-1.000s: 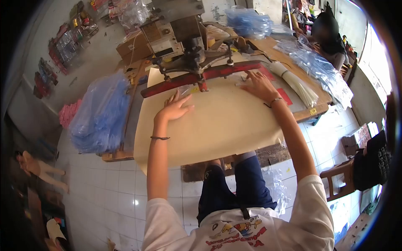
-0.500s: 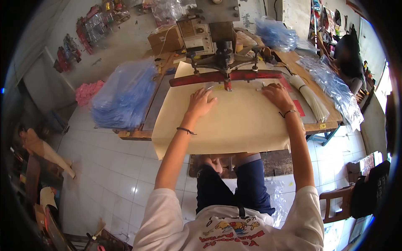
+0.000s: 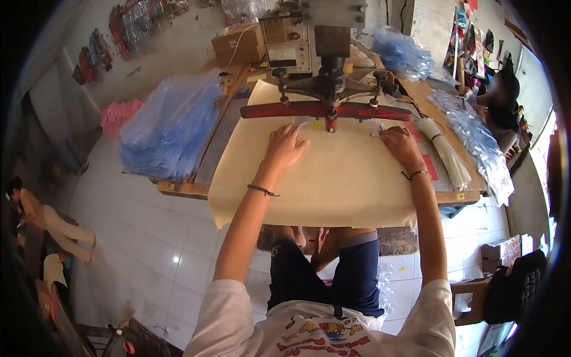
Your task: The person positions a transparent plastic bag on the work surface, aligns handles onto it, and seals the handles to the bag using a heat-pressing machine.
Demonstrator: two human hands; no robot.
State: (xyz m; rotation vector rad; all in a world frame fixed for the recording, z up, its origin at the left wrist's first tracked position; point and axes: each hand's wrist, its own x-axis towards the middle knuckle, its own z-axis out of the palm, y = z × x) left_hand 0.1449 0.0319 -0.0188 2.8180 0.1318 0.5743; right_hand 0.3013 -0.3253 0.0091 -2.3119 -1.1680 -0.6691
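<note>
From where I stand, the left hand lies open and palm down on the beige sheet, thumb out to the side, fingertips at what looks like a piece of clear film; light, flat pressure seems best there, since a hard push could wrinkle anything so thin. In the middle, the red bar spans the work just beyond the fingers, and I'd say the sensible thing is to line the film up evenly along it and leave every fingertip clear of its underside. Over on the right, the right hand bends its fingers down beside a small whitish piece; whether they pinch it I cannot tell from here, but matching the left hand's pressure ought to guard against skewing. As for where the film lies, it shows just ahead of the left fingertips, near the bar, and turns too transparent to follow toward the right hand. The sheet runs beneath both hands and juts past the near edge of the tabletop.
</note>
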